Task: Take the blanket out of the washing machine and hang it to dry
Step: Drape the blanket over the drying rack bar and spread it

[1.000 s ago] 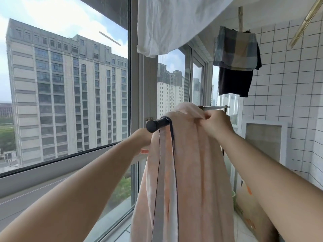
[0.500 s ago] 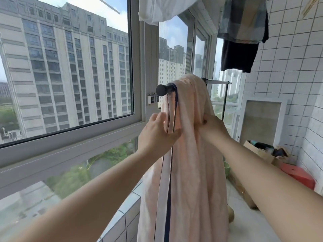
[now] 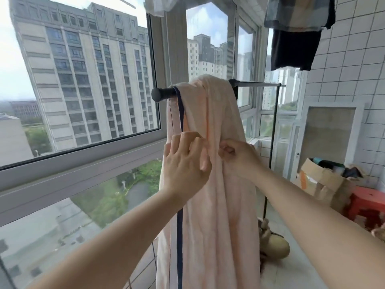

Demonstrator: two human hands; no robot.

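Note:
A pale pink blanket (image 3: 214, 205) with a dark blue edge stripe hangs bunched over the near end of a black drying rail (image 3: 162, 94). It drops in long folds below the frame. My left hand (image 3: 185, 163) lies against the front of the blanket a little below the rail, fingers curled into a fold. My right hand (image 3: 237, 157) pinches a fold of the same cloth just to the right, and the two hands almost touch. The washing machine is not in view.
Large windows (image 3: 83, 90) run along the left and the far end. Dark and checked clothes (image 3: 298, 32) hang overhead at the right. A cardboard box (image 3: 325, 182) and a red stool (image 3: 368, 203) stand by the tiled wall. A beige object (image 3: 275, 247) lies on the floor behind the blanket.
Both hands have come down from the rail to the hanging part of the blanket and drawn close together. The view has tilted downward, and the blanket stays draped on the rail.

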